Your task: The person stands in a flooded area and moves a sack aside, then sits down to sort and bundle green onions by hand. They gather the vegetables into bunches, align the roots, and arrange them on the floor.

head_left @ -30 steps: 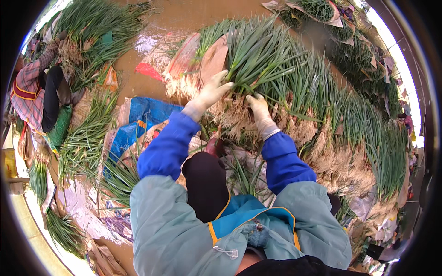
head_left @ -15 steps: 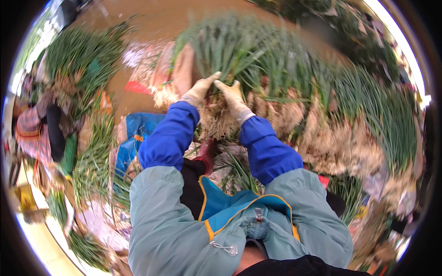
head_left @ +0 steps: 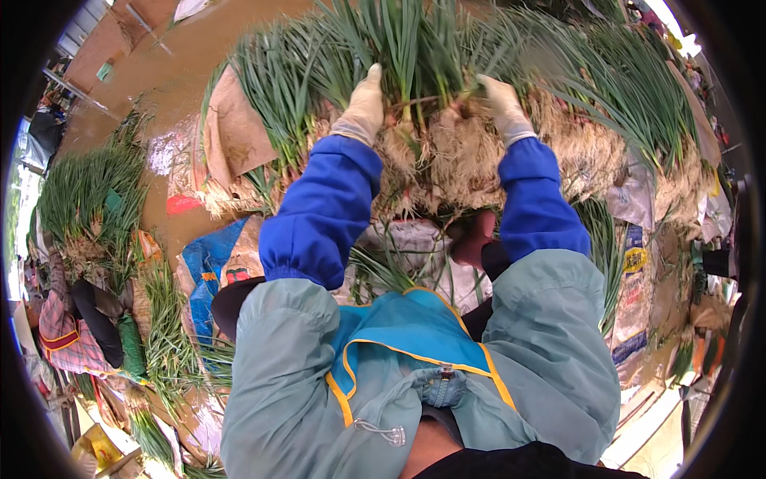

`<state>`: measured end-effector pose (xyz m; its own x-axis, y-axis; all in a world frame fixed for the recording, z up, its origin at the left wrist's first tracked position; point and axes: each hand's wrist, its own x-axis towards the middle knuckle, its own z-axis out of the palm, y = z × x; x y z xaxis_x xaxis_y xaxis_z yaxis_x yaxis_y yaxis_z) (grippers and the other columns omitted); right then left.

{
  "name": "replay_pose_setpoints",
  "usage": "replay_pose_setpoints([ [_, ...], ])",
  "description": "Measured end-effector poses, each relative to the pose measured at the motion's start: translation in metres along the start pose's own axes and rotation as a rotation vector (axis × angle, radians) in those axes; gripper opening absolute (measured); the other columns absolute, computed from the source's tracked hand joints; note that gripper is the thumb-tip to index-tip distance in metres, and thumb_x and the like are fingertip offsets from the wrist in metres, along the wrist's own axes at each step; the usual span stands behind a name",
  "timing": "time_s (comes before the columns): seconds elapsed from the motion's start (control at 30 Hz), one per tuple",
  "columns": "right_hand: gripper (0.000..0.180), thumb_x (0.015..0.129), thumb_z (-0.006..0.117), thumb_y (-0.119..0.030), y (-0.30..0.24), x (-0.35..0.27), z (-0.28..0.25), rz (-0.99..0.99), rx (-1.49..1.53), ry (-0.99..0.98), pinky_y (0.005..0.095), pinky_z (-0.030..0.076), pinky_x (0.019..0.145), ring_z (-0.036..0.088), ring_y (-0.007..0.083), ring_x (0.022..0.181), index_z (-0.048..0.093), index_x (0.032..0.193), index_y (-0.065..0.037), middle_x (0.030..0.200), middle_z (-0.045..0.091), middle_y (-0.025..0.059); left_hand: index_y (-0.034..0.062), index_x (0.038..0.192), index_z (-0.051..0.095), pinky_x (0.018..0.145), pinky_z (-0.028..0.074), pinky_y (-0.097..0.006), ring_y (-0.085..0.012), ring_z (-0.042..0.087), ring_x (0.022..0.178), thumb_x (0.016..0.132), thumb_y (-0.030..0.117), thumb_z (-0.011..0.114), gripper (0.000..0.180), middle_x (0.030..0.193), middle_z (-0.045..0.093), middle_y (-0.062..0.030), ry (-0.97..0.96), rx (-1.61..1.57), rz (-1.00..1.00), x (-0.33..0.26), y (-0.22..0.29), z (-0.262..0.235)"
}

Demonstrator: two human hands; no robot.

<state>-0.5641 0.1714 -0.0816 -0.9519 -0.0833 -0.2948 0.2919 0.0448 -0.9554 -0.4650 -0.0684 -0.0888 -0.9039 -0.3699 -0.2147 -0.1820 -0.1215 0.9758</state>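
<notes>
Two gloved hands, left hand [head_left: 363,104] and right hand [head_left: 501,105], are clamped on either side of a bundle of green onions [head_left: 419,88], fingers clenched to steady it, roots downward, atop the onion heap [head_left: 638,120].

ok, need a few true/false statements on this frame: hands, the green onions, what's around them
1. Both hands wear light-coloured gloves. True: the left hand and the right hand are both gloved.
2. The hands grip a bundle of green onions near its roots. True: each hand is on one side of the bundle, just above the pale root mass.
3. The right hand holds a knife. False: no tool shows in either hand.
4. The person's sleeves are red. False: the sleeves are blue, over a pale teal jacket.
5. A blue sack lies on the ground to the person's left. True.
</notes>
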Motion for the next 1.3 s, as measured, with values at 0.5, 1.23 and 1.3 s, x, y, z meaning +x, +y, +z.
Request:
replay_pose_setpoints([
  [0.5,0.042,0.088,0.060,-0.018,0.036,-0.109,0.088,-0.840,-0.652,-0.250,0.0348,0.035,0.103,0.047,0.0262,0.121,0.053,0.128,-0.005,0.126,0.053,0.0129,0.0011,0.119,0.056,0.090,0.045,-0.033,-0.0198,0.054,0.107,0.087,0.016,0.060,0.035,0.115,0.059,-0.0129,-0.112,0.163,0.178,-0.059,-0.053,-0.058],
  [1.23,0.043,0.088,0.058,-0.010,0.066,-0.151,0.288,-0.891,-0.829,-0.735,0.0345,0.037,0.100,0.049,0.0282,0.116,0.049,0.129,-0.003,0.124,0.054,0.0148,0.0076,0.115,0.064,0.087,0.047,-0.039,-0.0344,0.061,0.100,0.079,0.026,0.064,0.040,0.102,0.065,-0.0197,0.846,0.627,-0.073,-0.049,-0.074,-0.351],
  [1.3,0.043,0.090,0.056,-0.009,0.060,-0.152,0.294,-0.699,-0.709,-0.739,0.0332,0.035,0.103,0.048,0.0258,0.120,0.046,0.131,0.000,0.127,0.053,0.0165,0.0131,0.100,0.071,0.087,0.047,-0.038,-0.0316,0.062,0.096,0.081,0.029,0.060,0.027,0.099,0.067,-0.0142,0.820,0.478,0.260,-0.053,-0.053,-0.329],
])
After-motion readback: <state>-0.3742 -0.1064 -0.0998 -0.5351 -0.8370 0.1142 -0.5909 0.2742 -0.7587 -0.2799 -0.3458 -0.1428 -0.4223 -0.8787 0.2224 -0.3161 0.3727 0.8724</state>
